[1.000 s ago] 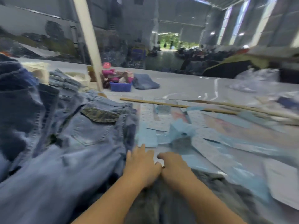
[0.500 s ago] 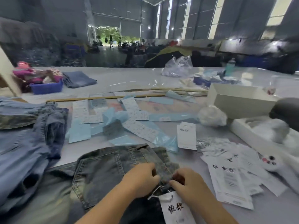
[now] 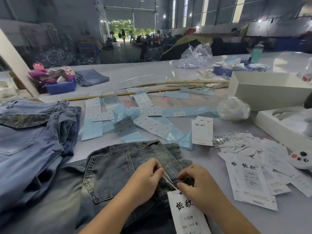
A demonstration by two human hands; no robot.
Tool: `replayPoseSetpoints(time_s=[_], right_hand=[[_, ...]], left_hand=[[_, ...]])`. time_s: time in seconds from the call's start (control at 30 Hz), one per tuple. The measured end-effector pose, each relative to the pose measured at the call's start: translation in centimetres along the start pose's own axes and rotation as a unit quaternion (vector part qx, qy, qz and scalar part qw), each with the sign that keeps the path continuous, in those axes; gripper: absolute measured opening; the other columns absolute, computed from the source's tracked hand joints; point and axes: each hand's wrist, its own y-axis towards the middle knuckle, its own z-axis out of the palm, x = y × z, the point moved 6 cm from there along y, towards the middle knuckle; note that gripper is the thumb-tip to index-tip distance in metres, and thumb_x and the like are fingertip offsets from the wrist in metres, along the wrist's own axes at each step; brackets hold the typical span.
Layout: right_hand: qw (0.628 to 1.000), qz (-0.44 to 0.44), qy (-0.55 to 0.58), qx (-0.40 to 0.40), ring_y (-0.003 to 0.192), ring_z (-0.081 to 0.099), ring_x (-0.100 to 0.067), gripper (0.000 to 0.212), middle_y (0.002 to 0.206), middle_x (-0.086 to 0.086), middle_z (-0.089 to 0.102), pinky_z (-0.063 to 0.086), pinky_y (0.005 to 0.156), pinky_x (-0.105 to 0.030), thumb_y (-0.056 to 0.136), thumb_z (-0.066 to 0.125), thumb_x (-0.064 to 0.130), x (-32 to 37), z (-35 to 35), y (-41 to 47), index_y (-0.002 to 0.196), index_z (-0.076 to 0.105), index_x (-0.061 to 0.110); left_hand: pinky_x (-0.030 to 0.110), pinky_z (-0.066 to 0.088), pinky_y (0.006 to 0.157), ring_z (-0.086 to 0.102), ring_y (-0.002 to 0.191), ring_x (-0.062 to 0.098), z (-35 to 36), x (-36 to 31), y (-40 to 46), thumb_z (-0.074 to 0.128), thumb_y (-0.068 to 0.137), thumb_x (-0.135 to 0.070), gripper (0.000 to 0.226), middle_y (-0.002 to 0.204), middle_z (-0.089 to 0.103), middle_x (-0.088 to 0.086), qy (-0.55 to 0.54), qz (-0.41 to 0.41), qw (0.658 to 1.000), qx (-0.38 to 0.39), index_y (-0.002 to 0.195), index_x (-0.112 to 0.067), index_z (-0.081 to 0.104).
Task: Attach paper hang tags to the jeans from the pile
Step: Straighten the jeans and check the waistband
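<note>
Jeans (image 3: 118,168) of dark, mottled grey-blue denim lie flat on the table (image 3: 211,159) straight ahead, back pocket up, with pale contrast stitching along the pocket and waistband. Both hands work at the waistband's near edge. The left hand (image 3: 145,179) has a narrow grip, thumb and forefinger pinched on a thin white string that runs taut across the denim. The right hand (image 3: 197,184) is curled tight, its fingertips pinching the fabric edge and the string right where the paper hang tag (image 3: 187,215) begins. That tag is a stiff white rectangular card with a small punched hole at its top corner and bold black brush characters; it lies on the jeans below the right hand, touching it.

To the left sits the pile of jeans (image 3: 33,141), lighter blue, soft and rumpled, one showing a patterned dark pocket flap. To the right, loose hang tags (image 3: 248,181) are fanned over each other, with a tangle of white strings (image 3: 231,139) just beyond them. Farther out, glossy pale blue strips and white sticker sheets (image 3: 152,125) are scattered, beside a crumpled clear plastic bag (image 3: 233,108) and an open white cardboard box (image 3: 270,92).
</note>
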Motion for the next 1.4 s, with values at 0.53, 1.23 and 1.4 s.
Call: replayPoseSetpoints(time_s=[0.53, 1.23, 1.4], right_hand=[[0.988, -0.096, -0.065, -0.100, 0.089, 0.050, -0.013, 0.007, 0.085, 0.017, 0.059, 0.036, 0.078, -0.034, 0.082, 0.069, 0.036, 2.8, 0.7, -1.5, 0.085, 0.075, 0.034], [0.987, -0.113, -0.032, -0.111, 0.082, 0.052, -0.015, 0.015, 0.075, 0.015, 0.057, 0.042, 0.078, -0.042, 0.084, 0.071, 0.017, 2.8, 0.9, -1.2, 0.071, 0.070, 0.022], [0.990, -0.081, 0.108, -0.049, 0.072, 0.057, -0.014, 0.028, 0.067, 0.003, 0.063, 0.047, 0.074, -0.041, 0.086, 0.051, 0.029, 2.7, 0.5, -0.2, 0.068, 0.066, 0.015]], left_hand=[[0.019, 0.050, 0.060, 0.058, 0.060, 0.009, 1.4, -0.5, -0.6, 0.056, 0.099, -0.010, 0.008, 0.068, 0.062, -0.002, -0.360, -0.069, 0.929, -0.050, 0.092, -0.008, 0.053], [0.020, 0.053, 0.068, 0.067, 0.071, 0.010, 1.2, -0.6, -1.6, 0.066, 0.092, -0.008, 0.012, 0.078, 0.075, 0.004, -0.300, -0.061, 0.951, -0.031, 0.083, -0.012, 0.073], [0.023, 0.055, 0.074, 0.069, 0.077, 0.016, 0.6, -0.5, -1.7, 0.064, 0.091, 0.001, 0.014, 0.079, 0.073, 0.006, -0.407, -0.048, 0.912, -0.011, 0.084, -0.009, 0.070]])
